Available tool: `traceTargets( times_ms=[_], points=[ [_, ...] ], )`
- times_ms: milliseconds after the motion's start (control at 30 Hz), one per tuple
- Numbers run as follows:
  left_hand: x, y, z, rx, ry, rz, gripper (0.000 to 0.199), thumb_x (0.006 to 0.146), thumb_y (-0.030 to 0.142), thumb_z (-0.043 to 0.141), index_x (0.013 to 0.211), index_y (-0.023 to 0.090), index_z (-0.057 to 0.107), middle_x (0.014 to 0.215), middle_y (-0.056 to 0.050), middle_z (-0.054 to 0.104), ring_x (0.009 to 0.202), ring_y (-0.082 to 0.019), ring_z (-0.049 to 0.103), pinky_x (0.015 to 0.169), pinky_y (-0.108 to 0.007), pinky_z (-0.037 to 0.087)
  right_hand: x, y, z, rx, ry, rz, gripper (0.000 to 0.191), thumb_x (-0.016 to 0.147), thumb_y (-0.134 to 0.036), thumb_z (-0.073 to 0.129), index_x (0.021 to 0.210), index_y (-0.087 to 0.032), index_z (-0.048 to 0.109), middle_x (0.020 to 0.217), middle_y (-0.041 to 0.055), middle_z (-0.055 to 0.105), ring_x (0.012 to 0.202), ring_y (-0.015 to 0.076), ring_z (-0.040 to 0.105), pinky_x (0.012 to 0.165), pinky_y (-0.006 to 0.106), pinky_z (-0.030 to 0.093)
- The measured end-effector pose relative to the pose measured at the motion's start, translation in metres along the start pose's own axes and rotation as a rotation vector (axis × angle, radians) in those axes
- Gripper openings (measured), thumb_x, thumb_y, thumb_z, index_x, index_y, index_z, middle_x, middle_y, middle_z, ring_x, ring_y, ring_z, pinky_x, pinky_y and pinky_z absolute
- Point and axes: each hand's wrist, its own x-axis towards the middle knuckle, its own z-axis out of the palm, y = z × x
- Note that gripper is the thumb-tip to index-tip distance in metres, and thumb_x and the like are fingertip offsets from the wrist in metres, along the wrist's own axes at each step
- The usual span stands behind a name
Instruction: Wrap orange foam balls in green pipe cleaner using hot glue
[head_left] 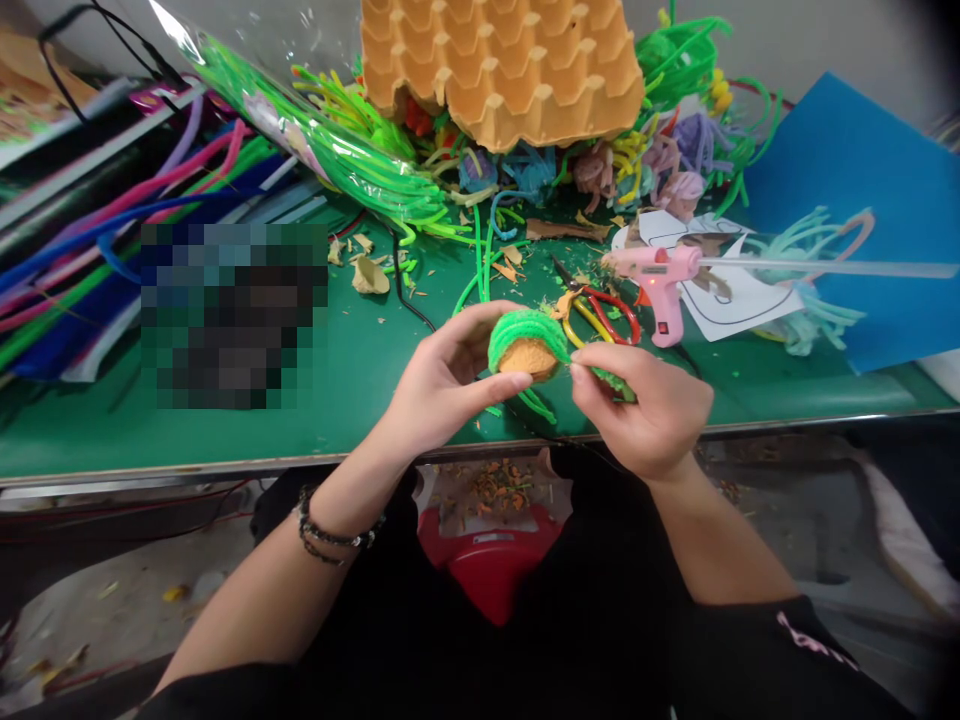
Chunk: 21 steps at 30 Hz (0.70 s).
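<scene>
My left hand [461, 370] grips a small egg-carton cup [529, 358] of tan pulp, its thumb on the near edge. Rows of fuzzy green pipe cleaner [527, 325] wrap the cup's upper side. Close by on the right, my right hand [641, 400] pinches the green pipe cleaner's end between thumb and forefinger, with a green piece showing under the fingers. Just beyond the hands lie scissors [600, 318] with red and yellow handles. A pink glue gun [664, 290] with a long clear glue stick rests to their right.
A tan egg tray [510, 70] sits on colourful pipe cleaner bundles at the back. Green pipe cleaners in a clear bag [322, 150] lie left of it. A blue sheet [862, 220] and white paper cutouts [739, 300] are at right. Carton scraps [371, 275] litter the green table [360, 385].
</scene>
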Motion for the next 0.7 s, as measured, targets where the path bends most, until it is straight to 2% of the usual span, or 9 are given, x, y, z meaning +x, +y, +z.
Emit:
traceTargets(
  times_ms=[167,333,467,567,700],
  points=[
    [0.0,0.002,0.002,-0.035,-0.006,-0.018,0.043,0.069,0.027,0.078,0.107,0.02,0.057,0.102,-0.002,0.068,0.097,-0.013,0.065,0.085,-0.022,0.054,-0.002,0.001,0.0,-0.024,-0.02,-0.005,0.01,0.083,-0.011,0.058,0.083,-0.021,0.059,0.064,-0.0053,0.068,0.052,0.0061,0.06,0.056,0.016,0.049],
    [-0.002,0.005,0.005,-0.047,-0.023,-0.106,0.042,0.071,0.033,0.075,0.103,0.019,0.051,0.095,-0.001,0.065,0.088,-0.012,0.064,0.077,-0.021,0.054,-0.003,0.001,0.002,0.049,0.011,0.05,0.01,0.081,-0.013,0.058,0.084,-0.023,0.057,0.073,-0.005,0.069,0.056,0.007,0.06,0.055,0.019,0.048],
    [-0.003,0.007,0.004,-0.105,-0.059,-0.254,0.045,0.074,0.045,0.07,0.102,0.019,0.048,0.085,0.001,0.061,0.073,-0.009,0.061,0.065,-0.019,0.052,-0.003,0.003,0.005,0.113,-0.013,0.092,0.009,0.081,-0.013,0.057,0.083,-0.021,0.056,0.07,-0.0058,0.066,0.05,0.0044,0.053,0.05,0.017,0.045],
    [-0.003,0.008,0.002,-0.168,-0.118,-0.394,0.057,0.072,0.057,0.067,0.111,0.02,0.048,0.085,0.001,0.06,0.063,-0.009,0.059,0.054,-0.019,0.049,-0.002,0.006,0.006,0.142,-0.038,0.096,0.008,0.083,-0.013,0.057,0.083,-0.02,0.056,0.071,-0.005,0.065,0.051,0.0038,0.052,0.051,0.016,0.044],
    [-0.001,0.009,0.0,-0.277,-0.2,-0.509,0.063,0.077,0.069,0.047,0.111,0.016,0.052,0.084,-0.004,0.064,0.061,-0.011,0.06,0.052,-0.021,0.045,-0.001,0.014,0.005,0.212,-0.106,0.049,0.009,0.084,-0.011,0.055,0.083,-0.019,0.057,0.072,-0.0024,0.062,0.06,0.0064,0.056,0.056,0.019,0.046]
  ],
)
